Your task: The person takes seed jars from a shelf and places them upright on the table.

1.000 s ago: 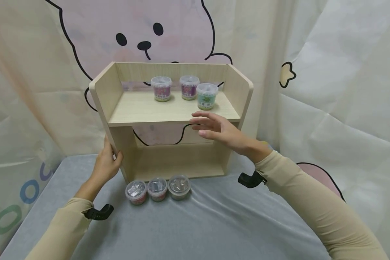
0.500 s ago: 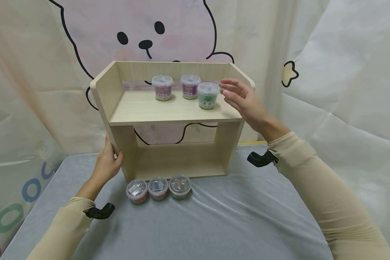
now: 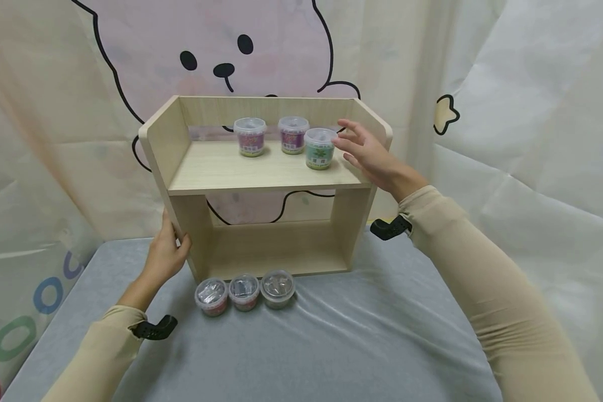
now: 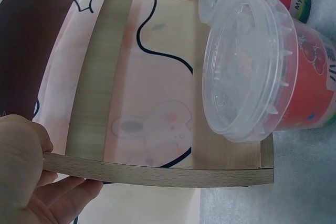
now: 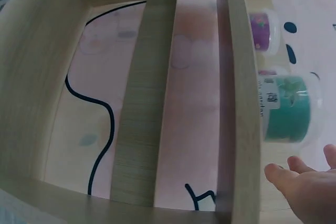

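Note:
My left hand (image 3: pixel 166 251) grips the left side panel of a light wooden two-tier shelf (image 3: pixel 211 176). Its thumb and fingers lie on either side of the panel edge in the left wrist view. Over the upper board, my right hand (image 3: pixel 369 156) is spread with its fingertips right by a green-labelled clear plastic tub (image 3: pixel 319 153). In the right wrist view its fingers (image 5: pixel 283 177) hold nothing and lie beside that green tub. Two purple-labelled tubs (image 3: pixel 251 139) stand further left and back on the same board, all with lids on.
Three more lidded tubs (image 3: pixel 243 290) stand in a row before the shelf's foot; the left wrist view shows red labels (image 4: pixel 312 77) on two. A grey-blue cloth (image 3: pixel 331 346) covers the table. Printed curtains (image 3: pixel 522 139) hang behind and at the sides.
My right hand has risen from the front edge of the upper board to the green tub's right side, then shifted slightly left towards it. The left hand keeps its grip; the tubs have stayed put.

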The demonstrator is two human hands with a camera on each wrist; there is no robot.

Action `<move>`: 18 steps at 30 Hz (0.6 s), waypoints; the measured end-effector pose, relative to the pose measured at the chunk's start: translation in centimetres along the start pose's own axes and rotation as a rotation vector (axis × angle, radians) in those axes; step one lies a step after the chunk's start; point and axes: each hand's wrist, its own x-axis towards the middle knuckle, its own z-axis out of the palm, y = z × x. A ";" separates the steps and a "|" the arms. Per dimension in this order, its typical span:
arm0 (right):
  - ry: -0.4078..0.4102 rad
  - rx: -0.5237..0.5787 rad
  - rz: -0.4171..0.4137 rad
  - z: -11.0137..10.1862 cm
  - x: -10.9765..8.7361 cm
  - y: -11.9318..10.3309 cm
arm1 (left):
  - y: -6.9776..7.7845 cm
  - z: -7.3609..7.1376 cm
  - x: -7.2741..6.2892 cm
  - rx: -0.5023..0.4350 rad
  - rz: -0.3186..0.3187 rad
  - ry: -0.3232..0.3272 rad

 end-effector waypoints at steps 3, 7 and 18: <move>0.002 0.042 0.043 0.2 0.8 0.3 | 0.0 0.0 0.1 0.009 -0.002 -0.001; -0.014 0.113 0.083 0.5 1.6 0.7 | 0.1 0.0 0.1 0.022 -0.005 -0.001; -0.024 0.135 0.102 1.1 2.7 1.0 | 0.2 0.0 0.1 0.025 -0.014 0.000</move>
